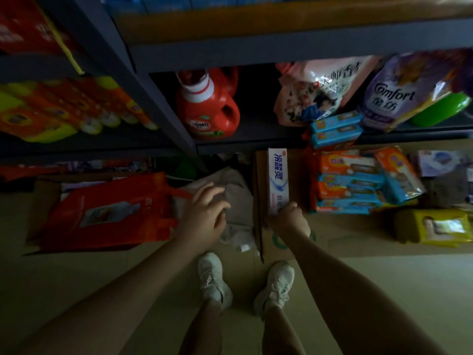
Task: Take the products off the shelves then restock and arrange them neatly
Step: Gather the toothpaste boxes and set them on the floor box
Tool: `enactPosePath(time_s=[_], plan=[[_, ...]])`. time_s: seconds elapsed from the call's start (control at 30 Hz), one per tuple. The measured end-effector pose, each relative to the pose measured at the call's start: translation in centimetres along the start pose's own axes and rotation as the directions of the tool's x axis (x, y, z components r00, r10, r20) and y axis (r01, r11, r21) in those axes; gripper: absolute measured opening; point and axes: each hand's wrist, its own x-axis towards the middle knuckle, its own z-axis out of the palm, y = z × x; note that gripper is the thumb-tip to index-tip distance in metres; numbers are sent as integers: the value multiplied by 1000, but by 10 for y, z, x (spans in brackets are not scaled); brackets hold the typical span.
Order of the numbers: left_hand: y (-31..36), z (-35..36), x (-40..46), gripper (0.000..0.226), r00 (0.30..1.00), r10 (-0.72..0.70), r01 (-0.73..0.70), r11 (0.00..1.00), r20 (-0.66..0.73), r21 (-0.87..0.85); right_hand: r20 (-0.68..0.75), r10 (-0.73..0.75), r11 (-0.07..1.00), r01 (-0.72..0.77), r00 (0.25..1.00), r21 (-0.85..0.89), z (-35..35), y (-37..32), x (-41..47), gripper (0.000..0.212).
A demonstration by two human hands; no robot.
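- Progress, as we judge it: task is midway. Lots of stock is off the shelves and sits on the floor; the shelf [256,146] w/ the red detergent jug [208,106] is only part filled.
- On that shelf we see the jug at left, a pink pouch [311,90] and a purple Comfort pouch [407,90] at right, blue wipe packs [335,129] at the front edge, partly overhanging.
- Left bay holds a row of orange-yellow packs [64,111]; looks stocked, but blur stops us judging how neat.
- Floor, right: orange & blue wipe packs [358,180] piled loosely, a yellow pack [435,226] apart from them on cardboard [345,242]. Floor, left: a big red bag [110,211] lying flat. All this is left to restock, we reckon.
- Our right hand [289,219] grips the near end of a white toothpaste box [277,178], fingers curled round it; the box points away from us toward the shelf edge, its far end just below it.
- Our left hand [204,211] is empty, fingers loosely spread, over a crumpled grey wrap [238,198], beside the red bag's handle; touching or not, we can't tell.
- Toothpaste box sits btwn the grey wrap and the wipe pile.
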Motion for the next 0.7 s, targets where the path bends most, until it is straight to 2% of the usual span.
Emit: enactPosePath(time_s=[0.13,0.2,0.23,0.3,0.33,0.37,0.4,0.47,0.57,0.63,0.67,0.7], plan=[[24,14,-8,28,991,-105,117,983,85,-139,52,-63,985,53,997,164,-20,15,-10,69],[46,12,-9,31,960,-226,269,910,165,-317,87,-126,951,96,988,295,-36,19,-27,73],[60,6,-8,35,922,-318,386,810,222,-441,101,-176,936,135,979,327,-45,21,-36,72],[84,-5,-3,34,825,-462,543,484,326,-686,134,-296,907,233,946,352,-67,22,-61,58],[94,-13,0,29,789,-510,541,318,341,-778,154,-349,892,277,924,357,-78,21,-73,50],[102,-20,3,29,772,-547,499,210,322,-841,160,-411,870,333,898,363,-90,21,-84,47],[109,-29,4,31,772,-568,443,157,286,-883,164,-464,855,392,870,340,-103,19,-95,47],[127,-53,5,23,798,-566,325,120,204,-938,153,-585,795,525,797,304,-127,11,-116,50],[147,-91,9,15,873,-476,208,163,108,-964,130,-680,713,609,722,347,-163,-5,-150,46],[154,-122,17,13,916,-396,156,200,65,-967,5,-752,623,707,660,335,-184,-19,-170,39],[156,-137,23,12,929,-369,133,240,37,-962,-73,-775,575,748,628,332,-193,-28,-178,37],[157,-153,29,12,938,-346,102,321,-16,-942,-148,-777,543,770,612,336,-201,-38,-183,35]])
